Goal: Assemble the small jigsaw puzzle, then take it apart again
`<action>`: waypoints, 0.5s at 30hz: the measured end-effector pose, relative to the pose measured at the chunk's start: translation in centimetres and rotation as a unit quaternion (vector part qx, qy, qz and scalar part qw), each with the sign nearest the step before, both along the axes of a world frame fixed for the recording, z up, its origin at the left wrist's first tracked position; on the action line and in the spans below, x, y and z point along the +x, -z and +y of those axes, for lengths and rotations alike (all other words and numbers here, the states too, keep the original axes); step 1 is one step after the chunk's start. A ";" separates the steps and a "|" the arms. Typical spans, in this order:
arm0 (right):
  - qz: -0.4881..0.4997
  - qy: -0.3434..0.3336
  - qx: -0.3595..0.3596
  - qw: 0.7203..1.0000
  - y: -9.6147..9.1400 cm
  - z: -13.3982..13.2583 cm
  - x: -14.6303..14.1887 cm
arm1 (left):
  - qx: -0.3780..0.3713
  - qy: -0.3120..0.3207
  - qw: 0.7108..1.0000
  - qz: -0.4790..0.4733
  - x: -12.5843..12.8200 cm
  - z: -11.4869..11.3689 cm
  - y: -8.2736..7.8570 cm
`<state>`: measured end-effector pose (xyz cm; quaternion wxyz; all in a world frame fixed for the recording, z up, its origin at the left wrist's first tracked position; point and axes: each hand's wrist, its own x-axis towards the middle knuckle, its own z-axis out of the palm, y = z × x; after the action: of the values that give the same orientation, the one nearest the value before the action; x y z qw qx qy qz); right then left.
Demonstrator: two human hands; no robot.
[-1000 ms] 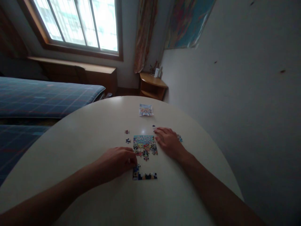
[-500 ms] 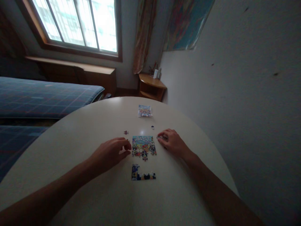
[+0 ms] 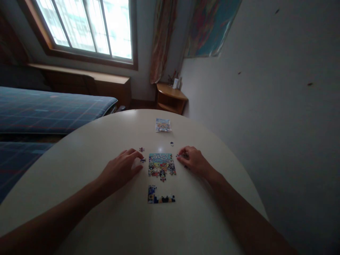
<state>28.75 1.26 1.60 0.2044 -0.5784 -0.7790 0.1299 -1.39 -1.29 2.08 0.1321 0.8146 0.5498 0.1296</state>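
Observation:
A partly assembled colourful jigsaw block (image 3: 161,164) lies in the middle of a round white table (image 3: 106,141). A smaller L-shaped assembled strip (image 3: 160,198) lies just below it. My left hand (image 3: 120,169) rests flat left of the block, fingers stretched towards a loose piece (image 3: 143,160) at its fingertips. My right hand (image 3: 193,160) sits right of the block, fingers curled and pinching a small puzzle piece (image 3: 179,155). Two more loose pieces lie nearby: one puzzle piece (image 3: 141,149) and another puzzle piece (image 3: 172,143).
A small picture card (image 3: 163,125) lies at the table's far side. Behind the table are a bed with a blue plaid cover (image 3: 47,109), a wooden corner shelf (image 3: 171,96), a window (image 3: 87,28) and a wall on the right.
My left hand moved left and up from the block's lower edge to the loose piece and flattened. My right hand drew back from flat to a pinch on a piece.

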 end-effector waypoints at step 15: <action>-0.037 -0.001 -0.009 0.999 0.4 0.3 -0.1 | 0.012 -0.010 1.000 -0.004 0.3 -0.2 0.4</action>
<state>28.67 1.55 1.22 0.1698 -0.5843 -0.7851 0.1157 -1.11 -1.46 1.64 0.1233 0.8100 0.5558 0.1406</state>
